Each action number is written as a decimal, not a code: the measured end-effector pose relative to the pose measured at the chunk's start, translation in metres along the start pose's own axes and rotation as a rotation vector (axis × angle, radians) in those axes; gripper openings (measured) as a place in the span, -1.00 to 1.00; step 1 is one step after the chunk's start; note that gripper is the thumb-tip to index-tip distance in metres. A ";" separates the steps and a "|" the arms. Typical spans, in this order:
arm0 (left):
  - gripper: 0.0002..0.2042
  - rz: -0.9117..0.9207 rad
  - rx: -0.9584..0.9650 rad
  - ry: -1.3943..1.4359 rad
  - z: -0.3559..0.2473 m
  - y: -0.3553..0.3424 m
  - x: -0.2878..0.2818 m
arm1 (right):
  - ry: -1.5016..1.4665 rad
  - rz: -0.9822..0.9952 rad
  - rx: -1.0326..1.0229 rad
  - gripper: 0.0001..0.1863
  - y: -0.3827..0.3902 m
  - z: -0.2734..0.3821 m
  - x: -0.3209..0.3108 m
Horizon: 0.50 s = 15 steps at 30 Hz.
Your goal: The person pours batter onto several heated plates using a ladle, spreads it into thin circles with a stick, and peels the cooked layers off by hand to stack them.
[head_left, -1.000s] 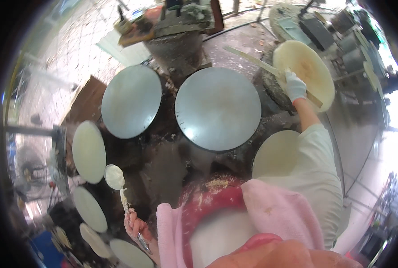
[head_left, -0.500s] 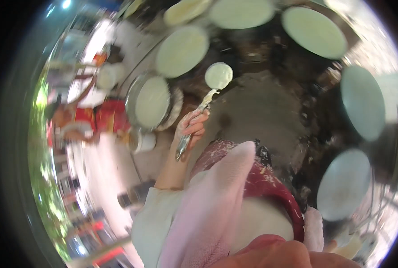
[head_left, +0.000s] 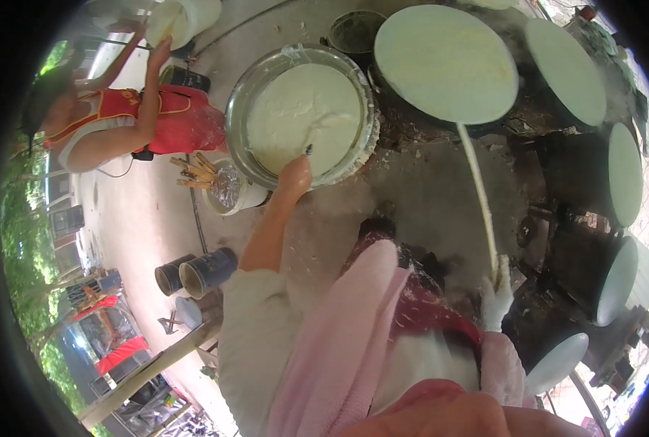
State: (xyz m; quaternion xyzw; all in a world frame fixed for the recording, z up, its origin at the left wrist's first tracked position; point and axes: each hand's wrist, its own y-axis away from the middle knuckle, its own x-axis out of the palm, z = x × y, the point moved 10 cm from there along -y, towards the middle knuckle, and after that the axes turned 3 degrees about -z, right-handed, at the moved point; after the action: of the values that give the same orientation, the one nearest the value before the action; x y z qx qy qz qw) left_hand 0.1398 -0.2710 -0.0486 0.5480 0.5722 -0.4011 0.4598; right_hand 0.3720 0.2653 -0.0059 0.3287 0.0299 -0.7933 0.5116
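Observation:
My left hand (head_left: 294, 177) is closed round the handle of a ladle (head_left: 309, 150) at the near side of a wide metal basin (head_left: 238, 95). The basin holds thick pale batter (head_left: 302, 102), and the ladle's bowl is hidden in it. My right hand (head_left: 497, 302), in a white glove, grips a long thin stick (head_left: 477, 186). The stick reaches forward to the near edge of a large round griddle (head_left: 447, 62) with a pale yellowish surface. Whether its tip touches the griddle cannot be told.
More round griddles (head_left: 568, 73) on dark stands curve along my right. A white bucket (head_left: 250, 195) with wooden sticks stands beside the basin. At the left, a person in a red apron (head_left: 186, 120) reaches over a white tub (head_left: 206, 13). Dark drums (head_left: 208, 271) stand nearer.
My left hand held the batter-filled ladle out over the floor; now it is dipped into the basin. My right hand with the stick has come into sight, and my view has turned left.

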 end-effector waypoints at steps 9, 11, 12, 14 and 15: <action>-0.78 0.331 0.155 0.005 0.062 -0.122 0.124 | 0.065 0.109 0.151 -0.44 0.011 0.066 0.095; -0.75 0.391 0.136 0.056 0.063 -0.113 0.122 | 0.039 0.129 0.137 -0.44 0.010 0.071 0.110; -0.73 0.542 0.121 0.093 0.051 -0.098 0.118 | 0.044 0.125 0.155 -0.44 0.011 0.070 0.117; -0.71 0.669 0.092 0.129 0.049 -0.072 0.115 | -0.001 0.221 0.208 -0.43 0.012 0.072 0.143; -0.70 0.802 -0.330 0.530 0.074 -0.044 0.134 | -0.058 0.269 0.206 -0.42 0.015 0.078 0.161</action>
State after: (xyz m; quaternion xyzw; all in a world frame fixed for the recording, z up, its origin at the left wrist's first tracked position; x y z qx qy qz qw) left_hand 0.1059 -0.3114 -0.1995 0.7276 0.4694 0.0558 0.4971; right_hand 0.3043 0.1011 -0.0297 0.3575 -0.1106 -0.7256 0.5774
